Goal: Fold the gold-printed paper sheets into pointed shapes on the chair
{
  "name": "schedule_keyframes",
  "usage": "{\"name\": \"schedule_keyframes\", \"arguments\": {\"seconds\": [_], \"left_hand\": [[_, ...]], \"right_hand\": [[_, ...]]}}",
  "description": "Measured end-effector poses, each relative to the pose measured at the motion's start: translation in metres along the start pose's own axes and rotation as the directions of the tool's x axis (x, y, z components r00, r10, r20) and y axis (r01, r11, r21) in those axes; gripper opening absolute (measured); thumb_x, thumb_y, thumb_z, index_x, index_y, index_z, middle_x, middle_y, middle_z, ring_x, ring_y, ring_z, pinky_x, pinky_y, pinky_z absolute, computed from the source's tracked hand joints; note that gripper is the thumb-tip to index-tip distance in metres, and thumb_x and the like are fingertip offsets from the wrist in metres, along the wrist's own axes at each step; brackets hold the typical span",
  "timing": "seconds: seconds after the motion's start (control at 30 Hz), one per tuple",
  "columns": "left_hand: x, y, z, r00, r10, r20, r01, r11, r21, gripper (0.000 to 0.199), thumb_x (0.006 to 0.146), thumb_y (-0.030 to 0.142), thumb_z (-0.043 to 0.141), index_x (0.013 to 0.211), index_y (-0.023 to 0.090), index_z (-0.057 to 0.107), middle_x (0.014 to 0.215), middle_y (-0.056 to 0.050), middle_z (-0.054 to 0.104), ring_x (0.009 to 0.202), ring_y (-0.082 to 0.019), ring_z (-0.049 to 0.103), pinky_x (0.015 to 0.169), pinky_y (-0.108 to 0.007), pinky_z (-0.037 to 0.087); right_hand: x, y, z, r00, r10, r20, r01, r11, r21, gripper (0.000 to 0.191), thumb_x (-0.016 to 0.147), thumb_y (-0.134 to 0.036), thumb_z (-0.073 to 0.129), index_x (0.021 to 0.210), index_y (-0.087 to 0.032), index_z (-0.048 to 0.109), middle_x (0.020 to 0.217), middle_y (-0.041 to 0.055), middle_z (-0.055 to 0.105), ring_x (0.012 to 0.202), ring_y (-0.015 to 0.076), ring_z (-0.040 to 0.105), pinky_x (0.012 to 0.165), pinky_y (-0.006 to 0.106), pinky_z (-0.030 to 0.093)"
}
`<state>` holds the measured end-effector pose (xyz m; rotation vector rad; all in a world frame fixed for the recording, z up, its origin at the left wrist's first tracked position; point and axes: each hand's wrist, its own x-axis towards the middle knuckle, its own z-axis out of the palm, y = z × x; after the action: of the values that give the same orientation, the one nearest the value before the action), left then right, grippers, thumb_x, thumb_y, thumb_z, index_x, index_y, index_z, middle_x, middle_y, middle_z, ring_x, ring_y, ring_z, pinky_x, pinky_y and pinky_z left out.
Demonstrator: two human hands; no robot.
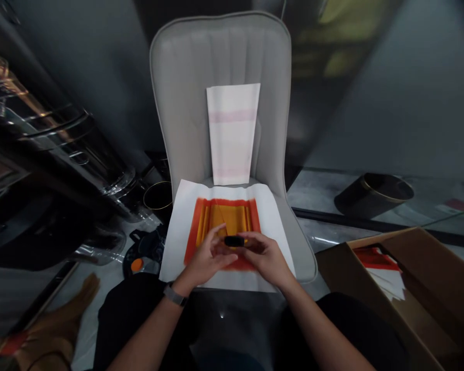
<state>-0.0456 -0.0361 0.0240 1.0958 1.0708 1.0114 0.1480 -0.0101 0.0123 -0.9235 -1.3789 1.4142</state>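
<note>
A small black object [234, 240] is pinched between the fingertips of my left hand [212, 253] and my right hand [265, 257]. Its exact kind is hard to tell. Both hands hover low over a white paper sheet [178, 232] lying on the seat of a grey upholstered chair [181, 87]. The sheet carries a red-orange and yellow printed square [226, 216], partly hidden by my hands. A second white sheet with faint pink bands [232, 131] leans against the chair back. A dark band [175, 294] circles my left wrist.
On the right, an open cardboard box [421, 273] holds red-and-white papers [377, 260]. Behind it stands a black round container with a gold rim [373, 193]. Left of the chair are glass items [116, 180] and a dark object with an orange spot [141, 260].
</note>
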Motion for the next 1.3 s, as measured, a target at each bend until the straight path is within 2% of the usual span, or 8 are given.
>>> {"name": "schedule_keyframes", "arguments": {"seconds": [0.1, 0.2, 0.67, 0.77, 0.93, 1.0, 1.13, 1.3], "left_hand": [[-0.003, -0.001, -0.002, 0.999, -0.045, -0.012, 0.044, 0.995, -0.087, 0.069, 0.078, 0.034, 0.085, 0.140, 0.021, 0.056, 0.134, -0.015, 0.068, 0.122, -0.028, 0.066, 0.104, -0.043, 0.052], [-0.004, -0.001, -0.002, 0.998, -0.008, -0.068, 0.004, 0.998, -0.067, 0.068, 0.070, 0.027, 0.090, 0.132, 0.019, 0.063, 0.133, -0.014, 0.069, 0.124, -0.030, 0.065, 0.108, -0.044, 0.051], [-0.005, 0.007, -0.004, 0.994, 0.094, -0.059, -0.094, 0.996, -0.004, 0.064, 0.075, 0.026, 0.087, 0.133, 0.024, 0.060, 0.139, -0.012, 0.064, 0.118, -0.027, 0.068, 0.104, -0.042, 0.054], [-0.003, 0.006, -0.003, 0.997, 0.054, -0.048, -0.061, 0.985, -0.159, 0.067, 0.078, 0.031, 0.087, 0.136, 0.026, 0.055, 0.134, -0.011, 0.067, 0.117, -0.026, 0.068, 0.102, -0.040, 0.053], [-0.001, 0.001, 0.012, 0.985, -0.102, 0.140, 0.159, 0.853, -0.497, 0.050, 0.085, 0.048, 0.080, 0.126, 0.024, 0.064, 0.125, -0.011, 0.071, 0.111, -0.028, 0.070, 0.096, -0.045, 0.054], [0.000, 0.000, 0.018, 0.969, -0.145, 0.200, 0.233, 0.803, -0.549, 0.047, 0.087, 0.052, 0.077, 0.123, 0.023, 0.067, 0.119, -0.010, 0.073, 0.105, -0.027, 0.071, 0.094, -0.045, 0.055], [0.001, -0.002, 0.023, 0.953, -0.184, 0.240, 0.295, 0.741, -0.603, 0.044, 0.090, 0.052, 0.073, 0.124, 0.023, 0.069, 0.109, -0.008, 0.075, 0.099, -0.025, 0.071, 0.094, -0.044, 0.055], [0.001, -0.001, 0.024, 0.962, -0.180, 0.206, 0.272, 0.711, -0.649, 0.048, 0.091, 0.043, 0.074, 0.134, 0.027, 0.063, 0.115, -0.007, 0.074, 0.096, -0.022, 0.071, 0.099, -0.049, 0.054]], "right_hand": [[0.000, 0.003, 0.004, 0.975, -0.219, -0.028, 0.213, 0.968, -0.134, 0.023, 0.082, -0.017, 0.065, 0.100, -0.028, 0.076, 0.116, 0.0066, 0.076, 0.107, 0.0233, 0.072, 0.093, 0.041, 0.058], [0.000, 0.004, 0.008, 0.953, -0.302, -0.020, 0.293, 0.936, -0.193, 0.030, 0.082, -0.010, 0.061, 0.099, -0.029, 0.076, 0.121, 0.0063, 0.074, 0.116, 0.0229, 0.069, 0.099, 0.043, 0.056], [-0.003, -0.003, 0.007, 0.964, -0.238, 0.119, 0.240, 0.971, -0.006, 0.048, 0.082, -0.009, 0.069, 0.125, -0.032, 0.065, 0.135, 0.0069, 0.062, 0.122, 0.0226, 0.064, 0.107, 0.043, 0.052], [-0.003, -0.005, 0.010, 0.966, -0.258, 0.027, 0.259, 0.965, -0.030, 0.043, 0.083, -0.022, 0.079, 0.123, -0.032, 0.066, 0.123, 0.0065, 0.064, 0.101, 0.0200, 0.070, 0.092, 0.038, 0.060], [-0.009, -0.017, 0.016, 0.915, -0.361, -0.178, 0.274, 0.882, -0.383, 0.042, 0.078, -0.040, 0.087, 0.117, -0.030, 0.073, 0.093, 0.0039, 0.061, 0.077, 0.0193, 0.062, 0.072, 0.037, 0.060], [-0.011, -0.022, 0.015, 0.896, -0.398, -0.196, 0.277, 0.846, -0.455, 0.039, 0.078, -0.042, 0.086, 0.114, -0.030, 0.075, 0.094, 0.0057, 0.062, 0.084, 0.0223, 0.064, 0.076, 0.039, 0.061], [-0.010, -0.029, 0.008, 0.920, -0.373, -0.122, 0.294, 0.860, -0.417, 0.033, 0.081, -0.037, 0.084, 0.112, -0.029, 0.076, 0.128, 0.0113, 0.065, 0.119, 0.0292, 0.064, 0.101, 0.048, 0.055], [-0.007, -0.029, -0.001, 0.956, -0.293, -0.022, 0.275, 0.918, -0.284, 0.027, 0.087, -0.031, 0.077, 0.114, -0.030, 0.075, 0.128, 0.0078, 0.072, 0.121, 0.0266, 0.067, 0.107, 0.048, 0.052]]}}
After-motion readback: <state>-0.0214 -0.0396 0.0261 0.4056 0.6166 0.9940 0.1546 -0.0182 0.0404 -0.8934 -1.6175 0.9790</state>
